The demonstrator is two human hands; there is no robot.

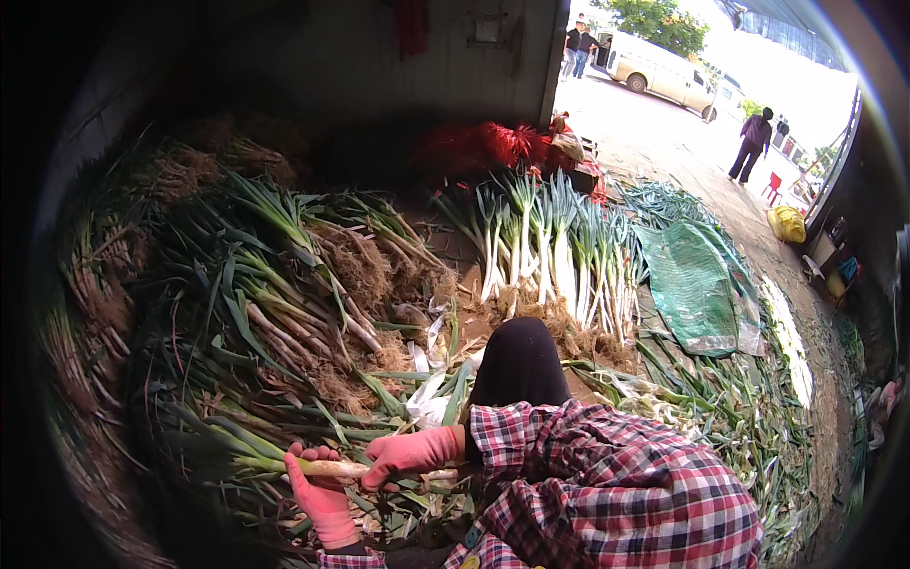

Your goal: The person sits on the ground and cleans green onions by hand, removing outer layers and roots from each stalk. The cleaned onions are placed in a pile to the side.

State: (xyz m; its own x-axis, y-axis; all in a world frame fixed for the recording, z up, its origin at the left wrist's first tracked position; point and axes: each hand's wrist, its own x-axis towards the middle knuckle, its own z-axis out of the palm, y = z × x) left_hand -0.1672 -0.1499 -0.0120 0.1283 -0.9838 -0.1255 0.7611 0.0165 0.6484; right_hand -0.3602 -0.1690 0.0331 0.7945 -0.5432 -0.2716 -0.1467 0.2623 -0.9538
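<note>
A long green onion (334,469), white at the shank and green at the leaves, lies across both of my hands in front of my bent knee. My left hand (321,491), in a pink glove, supports it from below near where the leaves begin, thumb on one side and fingers on the other. Closed around the white shank is my right hand (409,455), in a matching glove. The root end shows past it, close to my plaid sleeve. Beneath the hands are loose green leaves and peelings. White peeled skins (426,398) lie just beyond my right hand.
Unpeeled green onions with brown roots (306,327) are heaped to the left. Whiter ones (547,249) stand in a row ahead. Discarded leaves (739,419) and a green woven sack (689,284) lie to the right. Several people and a van (661,71) are outside.
</note>
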